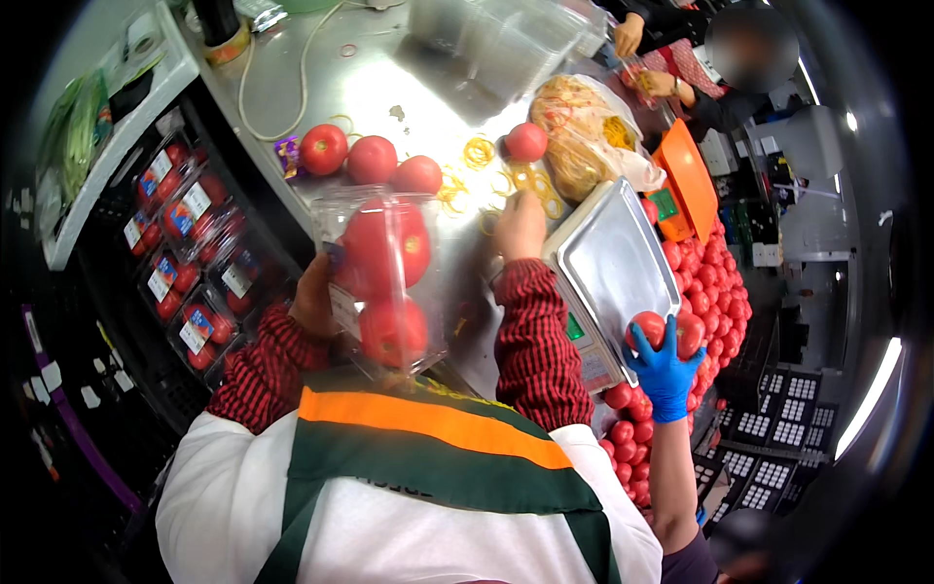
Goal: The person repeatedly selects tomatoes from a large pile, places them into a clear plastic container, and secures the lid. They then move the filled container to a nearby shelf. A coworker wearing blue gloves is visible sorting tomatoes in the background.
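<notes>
My left hand [314, 292] holds a clear plastic clamshell box [387, 285] by its left side. Large red tomatoes show through the plastic, and a printed label is on the box's left side. My right hand [520, 225] reaches to the steel table among loose yellow rubber bands [536, 182]; its fingertips are blurred, so I cannot tell whether a band is between them. Beyond the box three tomatoes [372, 160] lie in a row. Another single tomato [526, 141] sits past my right hand, beside a plastic bag of rubber bands [576, 139].
Right of me stands a weighing scale [613, 255] with a steel pan; a co-worker's blue-gloved hand [664, 372] holds tomatoes at its edge. Farther right are an orange scale [682, 182] and heaped tomatoes [711, 285]. Stacked clear boxes [503, 44] stand ahead; a crate of packed tomatoes [193, 219] is left.
</notes>
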Demonstrator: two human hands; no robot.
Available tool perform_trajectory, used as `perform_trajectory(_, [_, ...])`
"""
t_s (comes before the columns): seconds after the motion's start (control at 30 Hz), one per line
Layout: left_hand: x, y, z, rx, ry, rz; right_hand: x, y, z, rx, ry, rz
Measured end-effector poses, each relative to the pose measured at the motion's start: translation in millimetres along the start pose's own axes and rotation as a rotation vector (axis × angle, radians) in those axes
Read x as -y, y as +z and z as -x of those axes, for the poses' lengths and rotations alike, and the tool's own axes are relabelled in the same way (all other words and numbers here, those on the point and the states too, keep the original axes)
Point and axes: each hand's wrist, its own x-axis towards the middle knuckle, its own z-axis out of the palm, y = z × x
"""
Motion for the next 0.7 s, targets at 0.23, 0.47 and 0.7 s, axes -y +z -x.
perform_trajectory(0.23, [-10.2,42.0,-12.6,0.147,-0.113,-0.254,54.6,-51.0,43.2,0.134,-0.532,-0.220])
perform_trajectory(0.47, [7.9,33.3,-8.6,0.202,-0.153,-0.091,64.0,-70.3,44.7,0.065,-0.468,-0.137])
perform_trajectory(0.7, [11.2,17.4,0.2,-0.039,-0.229,-0.200,103.8,-70.0,91.3,0.635,-0.114,-0.896])
